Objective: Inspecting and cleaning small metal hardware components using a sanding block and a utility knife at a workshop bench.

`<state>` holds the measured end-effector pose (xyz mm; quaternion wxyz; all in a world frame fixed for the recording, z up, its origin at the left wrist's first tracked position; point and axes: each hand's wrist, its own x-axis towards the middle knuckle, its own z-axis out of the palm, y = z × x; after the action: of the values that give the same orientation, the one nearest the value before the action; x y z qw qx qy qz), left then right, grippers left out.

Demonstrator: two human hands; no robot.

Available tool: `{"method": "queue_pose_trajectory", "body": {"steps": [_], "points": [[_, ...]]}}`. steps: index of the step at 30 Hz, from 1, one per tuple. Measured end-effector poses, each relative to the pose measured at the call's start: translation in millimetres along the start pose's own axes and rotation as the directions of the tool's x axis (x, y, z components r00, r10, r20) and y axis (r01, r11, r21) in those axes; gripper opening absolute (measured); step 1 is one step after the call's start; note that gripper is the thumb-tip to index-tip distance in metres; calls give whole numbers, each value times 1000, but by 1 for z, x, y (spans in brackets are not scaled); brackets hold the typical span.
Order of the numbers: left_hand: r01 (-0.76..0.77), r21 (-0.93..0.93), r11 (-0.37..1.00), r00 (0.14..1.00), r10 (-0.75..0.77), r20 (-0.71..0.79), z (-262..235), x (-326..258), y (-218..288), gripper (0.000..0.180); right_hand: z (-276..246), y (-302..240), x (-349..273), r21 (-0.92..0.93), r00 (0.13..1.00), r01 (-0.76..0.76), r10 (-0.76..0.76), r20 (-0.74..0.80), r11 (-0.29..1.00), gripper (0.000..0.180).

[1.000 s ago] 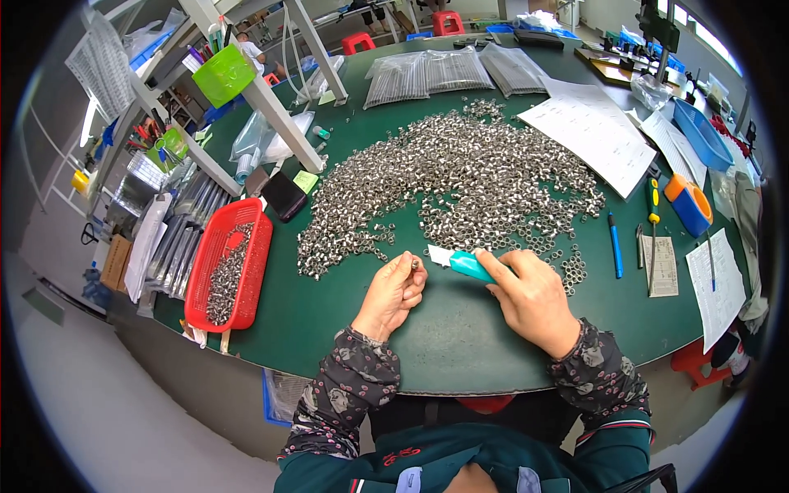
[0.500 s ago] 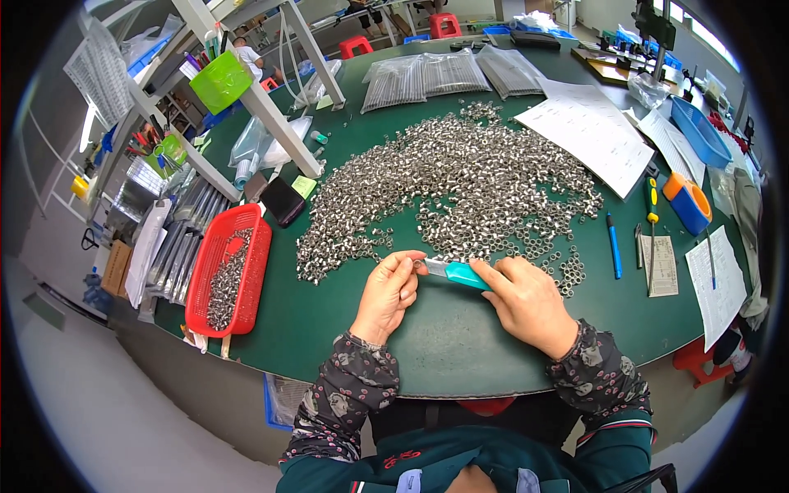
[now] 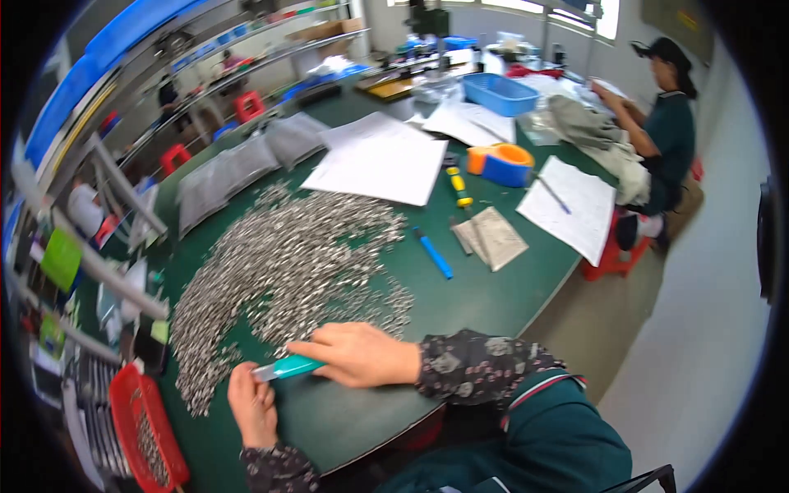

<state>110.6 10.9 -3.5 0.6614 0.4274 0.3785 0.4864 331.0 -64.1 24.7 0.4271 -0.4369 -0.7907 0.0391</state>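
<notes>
My right hand [image 3: 355, 353] is closed around the teal handle of a utility knife [image 3: 297, 366], index finger along its top. The knife's blade points left and meets the fingertips of my left hand [image 3: 253, 403]. Those fingers are pinched on a small metal ring, which is blurred and mostly hidden at this moment. Just beyond both hands, a wide heap of small silvery metal rings [image 3: 271, 267] spreads over the green table [image 3: 362, 423].
At the left edge stands a red plastic basket [image 3: 123, 403] of metal pieces. Right of the heap lie a blue pen [image 3: 433, 253], a yellow-handled screwdriver [image 3: 458, 187], an orange-and-blue tape roll [image 3: 501, 164] and paper sheets [image 3: 382, 156]. A co-worker [image 3: 674, 140] sits at the far right.
The view has swung to the right, so the heap and basket appear further left and the co-worker shows. Both hands stay together at the knife, with the blade still against the left fingertips.
</notes>
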Motion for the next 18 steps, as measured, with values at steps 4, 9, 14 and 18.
{"method": "queue_pose_trajectory", "body": {"steps": [4,9,14,18], "points": [[5,-81,997,999,-1,42,9,4,-3,9,-12,-3,-3,-29,991,-94,91,-99,995,49],[-14,-59,998,996,20,90,-13,10,-6,9,-4,-4,-3,-47,991,-45,39,-126,998,39],[73,231,970,980,-113,165,-111,43,-19,27,-7,-5,-5,-44,983,15,-23,-184,999,38],[52,163,985,936,-105,335,-168,76,-38,30,-27,-7,-7,-31,974,-6,-1,-225,1000,38]]}}
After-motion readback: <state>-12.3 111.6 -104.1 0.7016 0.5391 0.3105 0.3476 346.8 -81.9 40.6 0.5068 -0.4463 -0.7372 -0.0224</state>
